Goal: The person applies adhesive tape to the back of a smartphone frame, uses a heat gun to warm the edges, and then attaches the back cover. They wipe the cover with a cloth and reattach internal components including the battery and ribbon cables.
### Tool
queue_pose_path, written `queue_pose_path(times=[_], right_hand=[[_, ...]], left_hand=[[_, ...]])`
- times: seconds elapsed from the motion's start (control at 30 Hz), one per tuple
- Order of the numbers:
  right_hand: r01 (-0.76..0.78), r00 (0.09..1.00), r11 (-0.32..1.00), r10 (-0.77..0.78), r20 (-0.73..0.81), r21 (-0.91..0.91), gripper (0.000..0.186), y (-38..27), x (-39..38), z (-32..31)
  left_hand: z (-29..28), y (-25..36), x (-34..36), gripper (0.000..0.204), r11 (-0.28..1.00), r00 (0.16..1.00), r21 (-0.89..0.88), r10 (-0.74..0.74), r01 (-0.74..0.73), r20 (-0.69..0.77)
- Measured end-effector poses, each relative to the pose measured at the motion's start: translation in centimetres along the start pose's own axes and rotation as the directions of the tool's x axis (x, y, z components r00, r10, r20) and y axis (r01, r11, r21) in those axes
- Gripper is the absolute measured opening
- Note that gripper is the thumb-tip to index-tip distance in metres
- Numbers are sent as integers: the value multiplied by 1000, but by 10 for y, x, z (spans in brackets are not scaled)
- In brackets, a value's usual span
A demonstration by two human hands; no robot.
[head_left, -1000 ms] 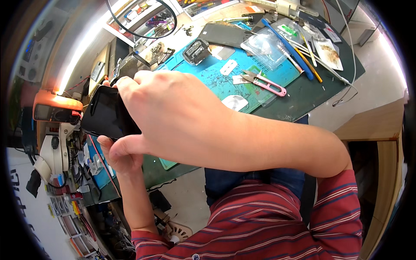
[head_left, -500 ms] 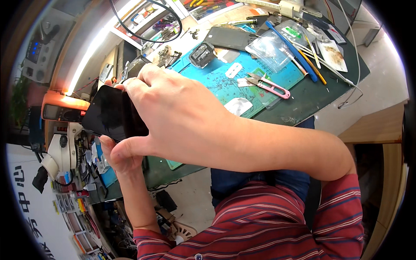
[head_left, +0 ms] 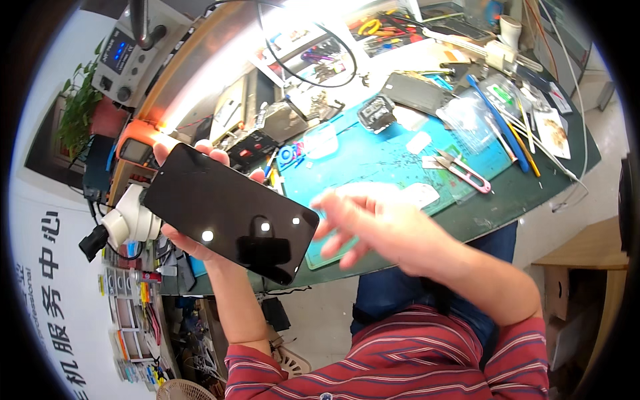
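Note:
A black smartphone [head_left: 220,207] with a dark, glossy screen lies in my left hand [head_left: 190,243]. The thumb presses along its near edge, and the fingertips show past its far edge. Lamp reflections shine on the glass. My right hand [head_left: 380,230] hangs just right of the phone's lower end, fingers apart and slightly blurred, with nothing in it. Beneath the hands is a blue work mat [head_left: 340,167]. On the mat's right side rest pink-handled thread snips [head_left: 470,177].
An orange multimeter [head_left: 137,148] and a white jointed microscope arm [head_left: 130,217] stand on the left. Towards the back of the mat sit a black square part [head_left: 377,113] and a grey flat device [head_left: 417,92]. A blue pen-like tool [head_left: 490,110] lies at right. A black cable [head_left: 353,60] loops overhead.
My right hand has come off the phone and moved right, its fingers opening. The left hand keeps hold, and the whole screen now faces up in view. The view has shifted left.

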State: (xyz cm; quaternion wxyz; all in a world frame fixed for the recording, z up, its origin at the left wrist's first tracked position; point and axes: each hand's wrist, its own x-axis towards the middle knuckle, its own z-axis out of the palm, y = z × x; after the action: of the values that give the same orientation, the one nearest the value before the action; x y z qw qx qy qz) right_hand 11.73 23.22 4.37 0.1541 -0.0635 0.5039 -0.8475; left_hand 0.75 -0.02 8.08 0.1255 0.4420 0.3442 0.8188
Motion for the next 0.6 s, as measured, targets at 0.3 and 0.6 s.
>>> queue_pose_path(times=[0.3,0.6], right_hand=[[-143,982,901,76,175,410,50,30,3,13],[29,996,932,-58,69,362,42,29,-6,39]], left_hand=[[-12,0,-12,84,999,999,-17,-45,45,6],[-17,-1,-9,82,995,992,-102,11,2,126]])
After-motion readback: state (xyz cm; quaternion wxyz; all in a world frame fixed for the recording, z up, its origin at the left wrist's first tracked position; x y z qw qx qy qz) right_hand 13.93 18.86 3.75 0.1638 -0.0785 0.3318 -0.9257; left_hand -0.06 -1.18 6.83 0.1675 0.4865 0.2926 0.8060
